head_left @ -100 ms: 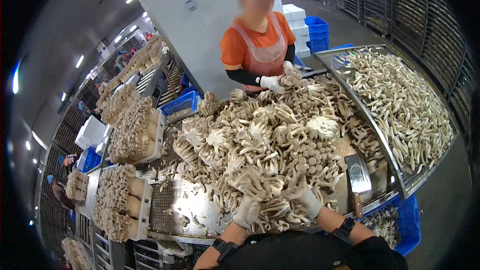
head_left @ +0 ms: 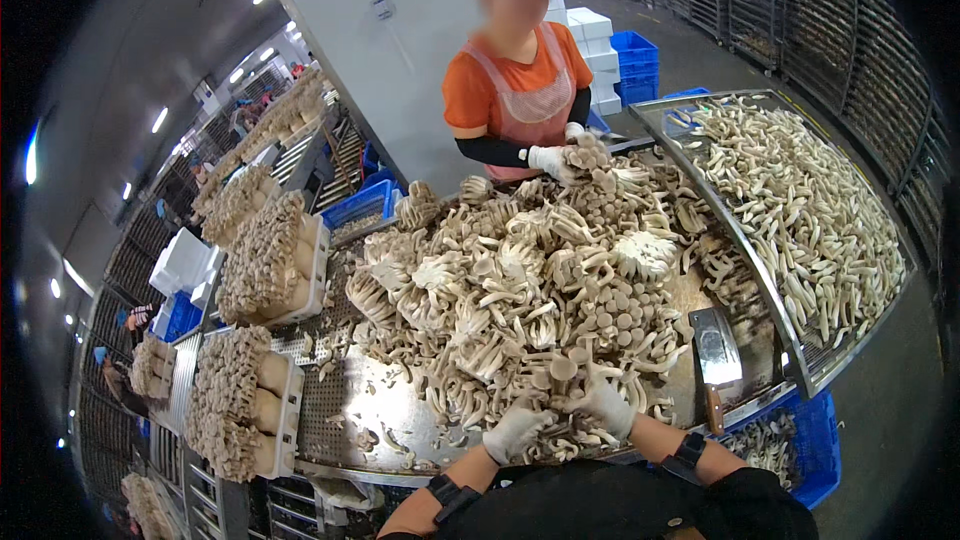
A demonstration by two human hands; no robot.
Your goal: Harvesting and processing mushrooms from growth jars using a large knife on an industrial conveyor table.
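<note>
My left hand (head_left: pixel 517 433), in a white glove, is at the near edge of a heap of brown-capped mushrooms (head_left: pixel 470 285). Its fingers are closed, thumb side inward, against the lower stems of a mushroom clump (head_left: pixel 563 372). From the other side my right hand (head_left: pixel 608 408), gloved too, grips the same clump with bent fingers. Two round caps stand up between the hands; the fingertips are partly hidden among stems. To the right of my right hand a cleaver (head_left: pixel 716 348) lies flat on the metal table (head_left: pixel 380 400), its wooden handle toward me.
Across the heap a co-worker (head_left: pixel 525 90) in an orange shirt holds a mushroom clump in gloved hands. A raised tray (head_left: pixel 790 340) of loose mushrooms stands right, above a blue crate (head_left: pixel 820 450). Racks of bottled mushrooms (head_left: pixel 270 400) line the left side.
My left hand has dropped slightly and shifted right, nearer my right hand. The clump, blurred before, now shows its caps upright. The co-worker's near arm has moved a little.
</note>
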